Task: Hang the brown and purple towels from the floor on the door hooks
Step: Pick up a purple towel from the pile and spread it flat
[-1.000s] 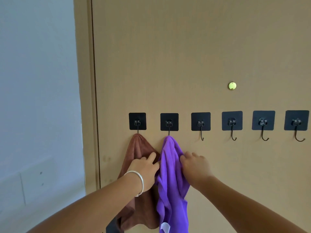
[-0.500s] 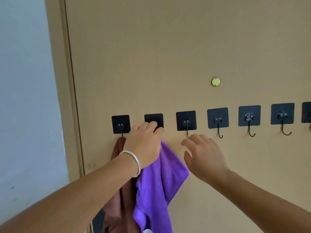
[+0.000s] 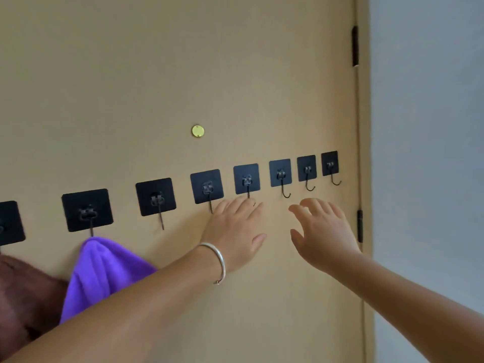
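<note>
Both towels hung already — the purple towel (image 3: 104,271) at 8 o'clock, the brown towel (image 3: 23,289) beside it — but the left hand (image 3: 235,231) and right hand (image 3: 322,231), both spread and empty, could brush a bare hook (image 3: 285,191) and loosen it.

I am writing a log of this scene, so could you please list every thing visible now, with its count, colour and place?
door hooks: eight, black square pads with dark wire hooks, in a row across the door; the leftmost is cut by the picture edge.
purple towel: one, purple, hanging from the second hook from the left.
brown towel: one, brown, at the lower left edge, below the leftmost hook.
door: one, tan, filling most of the view.
peephole: one, yellow-green disc, on the door above the hook row.
hinges: two, black, on the door's right edge.
wall: grey, right of the door.
bracelet: one, silver, on the left wrist.
left hand: open, at the door below the middle hooks.
right hand: open, fingers spread, below the right hooks.
</note>
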{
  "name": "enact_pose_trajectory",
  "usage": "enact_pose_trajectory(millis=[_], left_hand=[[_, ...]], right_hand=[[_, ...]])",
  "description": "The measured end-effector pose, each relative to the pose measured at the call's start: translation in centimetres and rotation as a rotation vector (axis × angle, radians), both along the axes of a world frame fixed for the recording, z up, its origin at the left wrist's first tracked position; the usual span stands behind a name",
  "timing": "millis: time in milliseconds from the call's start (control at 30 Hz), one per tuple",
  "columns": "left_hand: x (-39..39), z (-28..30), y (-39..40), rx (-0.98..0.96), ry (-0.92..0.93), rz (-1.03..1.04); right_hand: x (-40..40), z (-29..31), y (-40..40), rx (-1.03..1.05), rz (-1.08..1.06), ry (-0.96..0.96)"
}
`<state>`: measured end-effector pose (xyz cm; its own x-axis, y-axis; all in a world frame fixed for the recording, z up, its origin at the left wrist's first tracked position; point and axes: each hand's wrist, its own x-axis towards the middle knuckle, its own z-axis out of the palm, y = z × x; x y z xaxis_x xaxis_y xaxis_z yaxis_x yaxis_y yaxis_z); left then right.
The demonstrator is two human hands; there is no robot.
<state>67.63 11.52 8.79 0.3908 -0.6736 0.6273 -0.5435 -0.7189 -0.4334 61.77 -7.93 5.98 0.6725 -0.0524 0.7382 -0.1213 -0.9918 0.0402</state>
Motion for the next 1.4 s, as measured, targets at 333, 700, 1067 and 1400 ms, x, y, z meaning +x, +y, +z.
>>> enact_pose_trajectory(millis=[333,700,1067,1400], left_hand=[[-3.8,-0.1,-13.0,0.002,0.055,-0.472],[-19.3,-2.6,-22.6,-0.013,0.25,-0.994],[-47.1,-3.8,-24.7,0.065,0.277,-1.478],[-69.9,-4.9,-21.8,0.081,0.25,-1.82]], right_hand=[[-13.7,0.0,-8.1,0.018,-0.524,0.117],[-37.6,1.1,-4.3,0.03,-1.091,0.177],[-62.6,0.5,4.1,0.098,-1.529,0.252],[-79.9,-0.8,11.4,0.183,-1.885,0.078]])
